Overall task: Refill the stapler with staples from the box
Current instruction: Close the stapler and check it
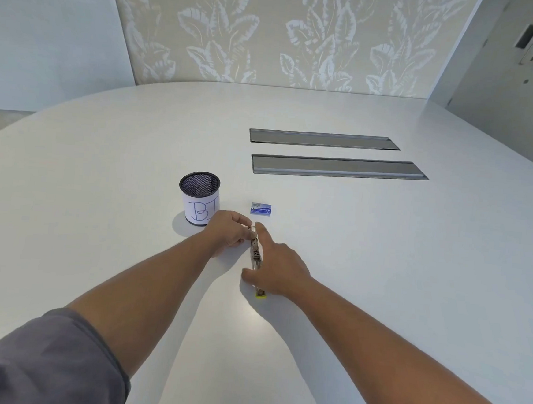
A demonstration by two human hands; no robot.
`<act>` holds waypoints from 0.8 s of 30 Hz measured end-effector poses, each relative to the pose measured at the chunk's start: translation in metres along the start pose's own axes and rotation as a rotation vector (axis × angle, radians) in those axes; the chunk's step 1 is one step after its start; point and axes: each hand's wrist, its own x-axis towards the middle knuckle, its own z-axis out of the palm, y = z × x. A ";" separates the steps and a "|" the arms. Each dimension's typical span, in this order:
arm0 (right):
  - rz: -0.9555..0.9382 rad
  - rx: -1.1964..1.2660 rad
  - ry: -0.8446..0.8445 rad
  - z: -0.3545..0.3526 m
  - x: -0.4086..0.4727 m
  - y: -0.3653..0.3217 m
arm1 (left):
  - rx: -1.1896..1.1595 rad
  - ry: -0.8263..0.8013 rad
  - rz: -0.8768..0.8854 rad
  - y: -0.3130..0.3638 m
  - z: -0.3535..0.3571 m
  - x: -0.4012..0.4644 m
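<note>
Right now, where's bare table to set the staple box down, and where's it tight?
Free: the wide stretch right of the staple box and right hand, below the two metal cable hatches; also the near table between the forearms. Crowded: the pocket between the mesh cup, left hand and opened stapler.

A smooth, faintly glossy white table (351, 240) was seen under both hands. Bare silvery metal showed on the opened stapler (255, 253) between them; beyond the left hand (228, 232), a black wire-mesh cup (199, 201) was wrapped in white paper.
</note>
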 end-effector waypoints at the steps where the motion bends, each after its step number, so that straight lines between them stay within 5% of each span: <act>1: 0.001 -0.006 -0.018 0.000 -0.002 -0.002 | 0.004 0.006 0.002 0.000 0.000 0.000; 9: 0.059 -0.050 -0.077 -0.002 -0.015 -0.012 | 0.026 0.027 0.021 0.000 0.002 -0.001; 18: -0.010 -0.227 0.159 -0.022 -0.013 -0.027 | 0.054 0.047 -0.013 0.005 0.004 -0.002; 24: -0.072 -0.088 0.300 -0.033 0.002 -0.020 | 0.049 0.067 -0.025 0.002 0.006 0.000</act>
